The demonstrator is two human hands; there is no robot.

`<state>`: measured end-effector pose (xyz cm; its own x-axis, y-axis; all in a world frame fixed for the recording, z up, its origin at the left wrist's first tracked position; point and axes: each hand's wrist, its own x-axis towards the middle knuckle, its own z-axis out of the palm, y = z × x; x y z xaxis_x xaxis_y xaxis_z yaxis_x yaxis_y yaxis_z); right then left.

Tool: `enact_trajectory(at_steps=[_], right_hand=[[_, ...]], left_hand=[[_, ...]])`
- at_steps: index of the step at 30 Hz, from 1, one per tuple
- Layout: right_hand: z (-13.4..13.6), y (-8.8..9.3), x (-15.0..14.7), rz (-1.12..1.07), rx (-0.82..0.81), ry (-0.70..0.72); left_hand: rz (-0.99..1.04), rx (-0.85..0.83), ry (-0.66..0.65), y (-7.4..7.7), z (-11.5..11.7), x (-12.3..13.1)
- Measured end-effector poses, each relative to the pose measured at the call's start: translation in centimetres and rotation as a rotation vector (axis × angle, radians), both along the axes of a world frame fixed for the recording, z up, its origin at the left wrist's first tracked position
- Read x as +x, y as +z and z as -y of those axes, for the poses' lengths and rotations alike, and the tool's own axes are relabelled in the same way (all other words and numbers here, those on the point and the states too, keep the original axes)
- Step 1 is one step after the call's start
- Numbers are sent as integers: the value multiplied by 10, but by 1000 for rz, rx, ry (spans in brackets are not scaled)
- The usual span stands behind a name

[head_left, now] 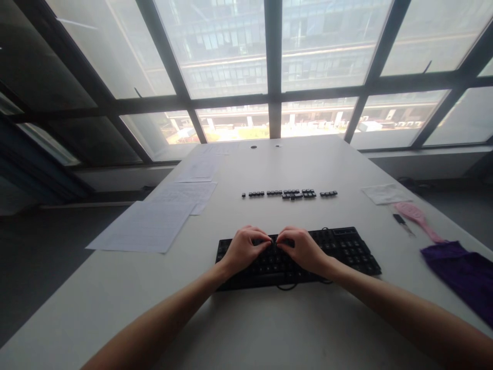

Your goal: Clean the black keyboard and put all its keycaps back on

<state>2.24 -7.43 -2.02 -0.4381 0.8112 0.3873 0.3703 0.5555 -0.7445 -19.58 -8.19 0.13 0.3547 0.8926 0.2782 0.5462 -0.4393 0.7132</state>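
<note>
A black keyboard (348, 253) lies flat on the white table in front of me. Over its upper middle, my left hand (245, 247) is closed, thumb and forefinger pinched together. My right hand (302, 247) mirrors it from the other side, also pinching. The two sets of fingertips nearly meet at the top rows, a small dark gap between them. What either pinch holds is too small to make out. Beyond the keyboard, loose black keycaps (291, 195) stand in rows. A thin black cable (287, 288) loops out at the keyboard's front edge.
Printed paper sheets (144, 226) cover the table's left side. On the right lie a white cloth or packet (386, 194), a pink brush (414, 212), a small black-handled tool (401, 222) and a purple cloth (458, 267). Large windows (231, 51) rise behind the table (246, 169).
</note>
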Motion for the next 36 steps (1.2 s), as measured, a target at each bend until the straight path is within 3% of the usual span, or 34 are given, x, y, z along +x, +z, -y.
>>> enact_trajectory(at_steps=[14, 23, 36], right_hand=[[4, -8, 0, 18, 118, 38], [4, -10, -3, 104, 223, 59], [6, -8, -3, 102, 154, 70]], left_hand=[[-91, 134, -42, -13, 5, 0], [-218, 186, -47, -9, 10, 7], [-151, 130, -35, -13, 11, 7]])
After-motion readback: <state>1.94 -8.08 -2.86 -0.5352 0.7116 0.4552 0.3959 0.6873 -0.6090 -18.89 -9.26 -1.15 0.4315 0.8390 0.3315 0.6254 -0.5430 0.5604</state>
